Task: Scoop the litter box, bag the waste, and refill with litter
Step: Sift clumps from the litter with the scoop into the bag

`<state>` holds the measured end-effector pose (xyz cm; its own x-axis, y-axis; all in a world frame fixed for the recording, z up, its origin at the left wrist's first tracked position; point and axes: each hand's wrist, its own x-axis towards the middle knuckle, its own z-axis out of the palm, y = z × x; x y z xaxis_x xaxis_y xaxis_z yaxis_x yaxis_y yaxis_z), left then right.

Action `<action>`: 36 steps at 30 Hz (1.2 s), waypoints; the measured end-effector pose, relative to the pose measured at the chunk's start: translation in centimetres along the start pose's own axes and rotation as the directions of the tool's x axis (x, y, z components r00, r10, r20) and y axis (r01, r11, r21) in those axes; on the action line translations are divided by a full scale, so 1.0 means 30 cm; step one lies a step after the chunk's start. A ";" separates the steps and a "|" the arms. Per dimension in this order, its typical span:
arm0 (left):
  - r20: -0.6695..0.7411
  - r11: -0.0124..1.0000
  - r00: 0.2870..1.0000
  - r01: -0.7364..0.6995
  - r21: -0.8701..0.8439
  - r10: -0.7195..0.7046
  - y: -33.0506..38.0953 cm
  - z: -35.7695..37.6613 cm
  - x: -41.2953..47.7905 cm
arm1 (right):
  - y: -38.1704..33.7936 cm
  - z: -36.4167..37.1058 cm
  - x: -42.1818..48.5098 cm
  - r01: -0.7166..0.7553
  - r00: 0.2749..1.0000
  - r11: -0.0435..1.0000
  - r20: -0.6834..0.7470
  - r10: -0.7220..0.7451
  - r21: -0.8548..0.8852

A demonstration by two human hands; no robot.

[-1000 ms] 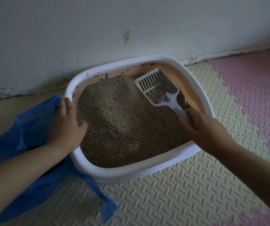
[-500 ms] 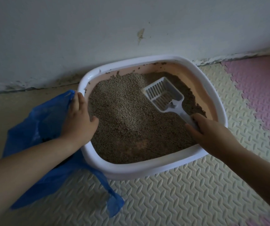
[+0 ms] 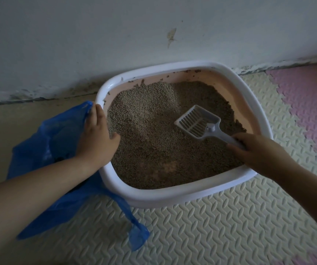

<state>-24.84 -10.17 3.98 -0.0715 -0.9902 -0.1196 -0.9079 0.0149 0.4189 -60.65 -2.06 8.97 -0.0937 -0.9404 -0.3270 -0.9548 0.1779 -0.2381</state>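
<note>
A white-rimmed litter box point(image 3: 173, 196) with a pink inner wall stands on the floor against the wall. Brown-grey litter point(image 3: 153, 134) fills it, heaped toward the back left. My right hand point(image 3: 257, 152) grips the handle of a white slotted scoop point(image 3: 197, 123), whose head lies on the litter right of centre with nothing visible in it. My left hand point(image 3: 96, 136) rests on the box's left rim, thumb over the litter, fingers against a blue plastic bag point(image 3: 44, 142). The bag lies open beside the box on the left, partly under my forearm.
The wall point(image 3: 115, 35) runs just behind the box, with a stained base. Cream foam floor mats point(image 3: 220, 226) with a raised pattern lie in front and to the right. Pink mats point(image 3: 310, 104) cover the far right.
The scoop has come from the back right of the box toward the middle, its head lower on the litter. My left hand has stayed on the rim with the bag.
</note>
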 end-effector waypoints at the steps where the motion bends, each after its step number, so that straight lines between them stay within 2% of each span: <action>1: 0.000 1.000 1.000 -0.002 -0.001 0.002 0.000 0.000 0.000 | -0.011 0.001 0.007 -0.012 1.000 1.000 0.024 0.012 0.006; 6: -0.011 1.000 1.000 0.001 -0.005 -0.001 0.002 0.004 -0.001 | -0.102 0.019 0.073 -0.055 0.991 0.998 0.121 0.056 -0.010; 13: -0.013 1.000 1.000 0.005 -0.020 -0.005 -0.004 0.011 0.002 | -0.273 0.044 0.254 -0.106 0.992 0.988 0.084 0.097 0.115; 18: -0.021 1.000 1.000 0.016 -0.024 -0.017 -0.002 0.015 0.005 | -0.381 0.161 0.398 -0.155 0.988 0.981 0.024 0.153 0.113; 23: -0.031 1.000 0.999 0.015 -0.016 -0.016 0.002 0.016 0.006 | -0.385 0.281 0.410 0.003 0.994 0.963 0.103 0.025 -0.271; 26: -0.026 1.000 0.999 0.018 -0.023 -0.018 0.001 0.013 0.005 | -0.343 0.274 0.392 0.088 0.995 0.925 0.072 -0.066 -0.369; 29: -0.022 0.999 1.000 0.018 -0.032 -0.019 0.004 0.010 0.002 | -0.301 0.245 0.371 0.128 0.992 0.911 0.057 -0.115 -0.392; 32: -0.030 0.999 0.999 0.025 -0.030 -0.026 0.008 0.011 0.001 | -0.249 0.200 0.332 0.142 0.990 0.956 0.028 -0.140 -0.258; 36: -0.011 0.998 0.999 0.038 -0.046 -0.039 0.005 0.006 0.004 | -0.145 0.119 0.256 0.290 0.956 0.938 0.018 -0.292 -0.188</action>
<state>-25.06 -10.27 3.85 -0.0317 -0.9916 -0.1254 -0.8900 -0.0291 0.4550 -56.21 -9.04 4.24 0.1942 -0.9460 -0.2595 -0.9762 -0.1603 -0.1461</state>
